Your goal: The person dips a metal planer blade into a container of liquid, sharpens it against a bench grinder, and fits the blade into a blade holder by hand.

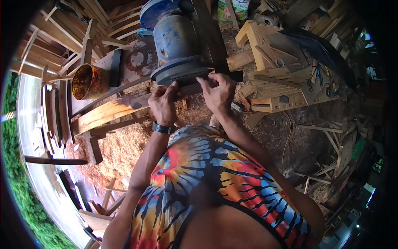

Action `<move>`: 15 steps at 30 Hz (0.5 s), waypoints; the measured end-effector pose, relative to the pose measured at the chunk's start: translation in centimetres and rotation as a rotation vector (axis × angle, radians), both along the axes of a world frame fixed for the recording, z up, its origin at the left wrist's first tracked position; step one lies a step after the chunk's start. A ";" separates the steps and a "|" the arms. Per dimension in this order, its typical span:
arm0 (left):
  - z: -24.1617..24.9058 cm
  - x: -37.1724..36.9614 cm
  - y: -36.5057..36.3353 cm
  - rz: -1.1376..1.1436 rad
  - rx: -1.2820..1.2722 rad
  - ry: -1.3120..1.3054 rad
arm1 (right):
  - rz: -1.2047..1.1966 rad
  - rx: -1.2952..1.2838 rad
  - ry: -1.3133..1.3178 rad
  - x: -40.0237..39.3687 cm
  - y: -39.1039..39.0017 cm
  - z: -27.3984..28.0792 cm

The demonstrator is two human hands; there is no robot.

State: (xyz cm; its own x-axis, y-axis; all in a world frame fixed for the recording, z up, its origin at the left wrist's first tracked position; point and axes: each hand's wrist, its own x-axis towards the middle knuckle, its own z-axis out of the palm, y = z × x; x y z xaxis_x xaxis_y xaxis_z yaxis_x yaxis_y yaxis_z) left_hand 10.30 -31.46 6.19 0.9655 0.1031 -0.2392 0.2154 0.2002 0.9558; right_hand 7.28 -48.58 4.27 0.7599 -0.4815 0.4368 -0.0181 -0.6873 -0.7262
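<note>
A blue bench grinder (174, 37), its paint worn, stands in front of me with a dark grinding wheel (168, 76) on the near side. My left hand (164, 103) pinches one end of a thin dark flat blade-like strip (187, 80), thumb and forefinger right at the wheel's lower edge. At the strip's other end, my right hand (219, 92) grips with bent fingers, close against the wheel. An orange glint shows just above the right fingers. The strip's exact kind is hard to make out, as fingers and shadow partly cover it.
A stained, rusty-looking can (90, 82) stands left of the grinder beside a dark block (116, 67). A wooden plank (108, 115) runs below it, above heaped wood shavings (124, 147). Stacked wood pieces (275, 83) and tools lie right; a cord (287, 143) trails across the floor.
</note>
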 end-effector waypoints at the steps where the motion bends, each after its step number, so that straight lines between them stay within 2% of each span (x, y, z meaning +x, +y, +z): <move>1: 0.0 0.1 -0.2 -0.005 -0.021 0.000 | -0.004 0.000 0.008 0.0 -0.2 0.0; 8: -0.1 -0.1 -1.7 -0.037 -0.053 0.030 | -0.024 -0.073 -0.035 -0.2 -1.9 -0.1; 15: -0.4 -0.1 -2.4 -0.054 -0.066 0.013 | -0.054 0.060 0.061 -0.5 -2.3 -0.1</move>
